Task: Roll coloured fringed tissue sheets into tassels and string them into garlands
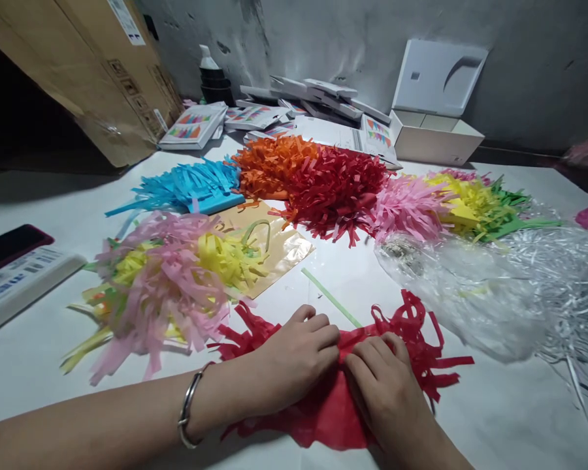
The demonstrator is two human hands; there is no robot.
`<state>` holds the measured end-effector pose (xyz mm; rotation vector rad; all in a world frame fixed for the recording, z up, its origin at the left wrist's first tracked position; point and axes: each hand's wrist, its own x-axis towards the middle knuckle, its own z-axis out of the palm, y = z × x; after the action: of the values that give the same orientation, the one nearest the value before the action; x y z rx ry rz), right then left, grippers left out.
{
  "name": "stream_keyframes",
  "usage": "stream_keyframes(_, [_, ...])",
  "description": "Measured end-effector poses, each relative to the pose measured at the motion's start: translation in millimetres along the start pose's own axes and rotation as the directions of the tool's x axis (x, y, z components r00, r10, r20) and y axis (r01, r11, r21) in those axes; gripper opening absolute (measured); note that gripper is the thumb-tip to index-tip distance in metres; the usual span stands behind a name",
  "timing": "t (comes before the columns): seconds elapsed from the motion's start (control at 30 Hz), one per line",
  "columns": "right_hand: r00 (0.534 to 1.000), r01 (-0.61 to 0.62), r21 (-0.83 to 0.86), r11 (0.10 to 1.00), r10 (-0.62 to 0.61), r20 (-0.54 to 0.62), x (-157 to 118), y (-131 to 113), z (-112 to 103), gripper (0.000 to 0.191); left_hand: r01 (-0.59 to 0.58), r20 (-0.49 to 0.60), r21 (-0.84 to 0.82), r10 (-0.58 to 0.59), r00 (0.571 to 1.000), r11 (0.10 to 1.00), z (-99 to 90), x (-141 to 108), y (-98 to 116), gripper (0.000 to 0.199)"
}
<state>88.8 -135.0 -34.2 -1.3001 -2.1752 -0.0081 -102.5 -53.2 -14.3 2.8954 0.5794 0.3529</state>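
Red tissue paper (330,411) with fringed ends lies on the white table close in front of me. My left hand (301,356), on the arm with a silver bracelet (190,408), has its fingers curled down on the paper's upper middle. Just to the right, my right hand (385,378) is closed on the same sheet, fingertips bent under. Red fringes spread out past both hands. A thin light green strip (330,297) rests on the table just beyond them. The fingertips are partly hidden.
Fringed bundles lie behind: blue (191,186), orange (272,163), red (338,186), pink (409,205), yellow (470,205). Mixed pink strips (166,281) sit left, silver strips (568,281) right. A phone (12,248), cardboard box (88,72) and open white box (434,137) are farther out.
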Motion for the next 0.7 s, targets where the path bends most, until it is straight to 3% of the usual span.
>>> stream_keyframes(0.13, [1.0, -0.022, 0.052, 0.998, 0.022, 0.007, -9, 8, -7, 0.031, 0.137, -0.03, -0.107, -0.141, 0.99, 0.985, 1.1, -11, -1, 0.02])
stream_keyframes(0.33, [0.999, -0.024, 0.044, 0.999, 0.026, -0.047, -16, 9, -11, 0.031, 0.061, -0.051, -0.048, -0.064, 0.997, 0.997, 3.3, -14, 4, 0.014])
stream_keyframes(0.43, [1.0, -0.016, 0.039, 0.999, 0.016, -0.01, -16, 9, -12, 0.027, 0.17, 0.025, -0.172, -0.169, 0.985, 0.97, 0.9, -10, 7, 0.014])
stream_keyframes(0.57, [0.998, -0.057, 0.056, 0.997, 0.057, 0.009, -15, 8, -11, 0.027, 0.365, 0.154, -0.358, -0.331, 0.931, 0.86, -6.1, -5, 10, 0.014])
stream_keyframes(0.7, [0.997, -0.081, 0.071, 0.994, 0.081, 0.011, -16, 7, -10, 0.026, 0.327, 0.147, -0.345, -0.293, 0.945, 0.88, -5.5, -4, 13, 0.012])
